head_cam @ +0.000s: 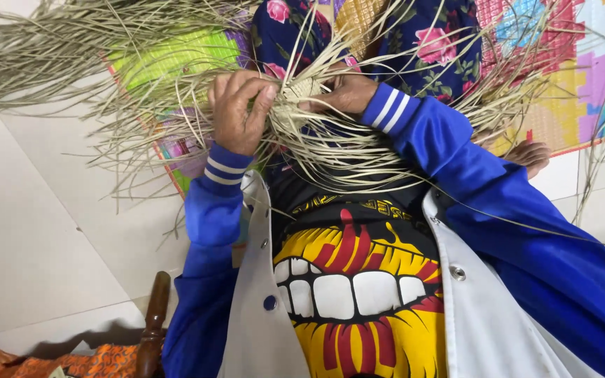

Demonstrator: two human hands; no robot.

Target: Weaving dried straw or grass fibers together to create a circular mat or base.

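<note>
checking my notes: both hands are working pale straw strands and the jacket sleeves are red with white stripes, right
Not quite. The head view shows the left hand and right hand gripping the pale straw strands, but the jacket sleeves are blue with white-striped cuffs, not red.

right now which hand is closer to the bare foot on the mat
Right. The right hand grips the woven straw piece up and left of the bare foot; the left hand holds the strands farther left.

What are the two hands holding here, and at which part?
Both grip a small woven straw piece with long loose strands. The left hand pinches its left edge, the right hand its right edge, at the woven centre.
</note>
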